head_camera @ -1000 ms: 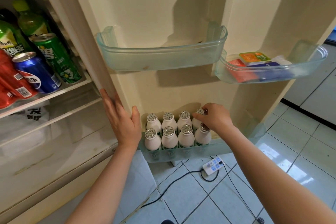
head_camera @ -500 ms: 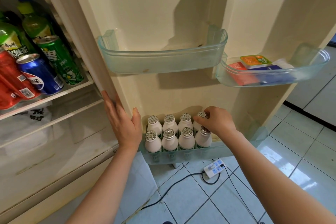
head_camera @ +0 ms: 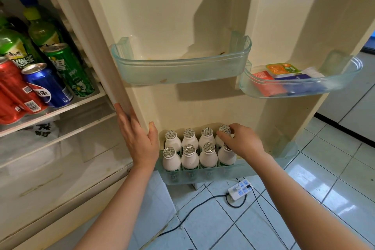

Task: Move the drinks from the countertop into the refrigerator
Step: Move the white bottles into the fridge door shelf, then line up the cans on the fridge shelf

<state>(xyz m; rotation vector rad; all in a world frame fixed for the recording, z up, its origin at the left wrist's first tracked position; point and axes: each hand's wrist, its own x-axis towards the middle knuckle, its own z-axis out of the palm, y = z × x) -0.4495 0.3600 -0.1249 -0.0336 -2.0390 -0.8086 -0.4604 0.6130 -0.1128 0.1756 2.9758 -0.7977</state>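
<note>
Several small white bottles with foil caps (head_camera: 189,156) stand in two rows in the lowest door bin (head_camera: 261,168) of the open refrigerator. My right hand (head_camera: 241,142) grips the rightmost bottle of the back row (head_camera: 224,129) by its neck, fingers curled round it. My left hand (head_camera: 138,138) rests flat on the inner edge of the door, fingers straight, thumb by the bin's left end. On the fridge shelf (head_camera: 67,107) at left lie a blue can (head_camera: 47,85), red cans (head_camera: 14,91), a green can (head_camera: 69,69) and green bottles (head_camera: 40,28).
Above, a clear door bin (head_camera: 182,69) holds nothing; another door bin (head_camera: 304,87) at right holds flat packets. A white power strip (head_camera: 240,189) with black cables lies on the tiled floor under the door. A drawer front fills the fridge's lower part.
The hands have kept their places on the door edge and the back-right bottle. The view has tipped slightly, shifting everything a little lower in the frame.
</note>
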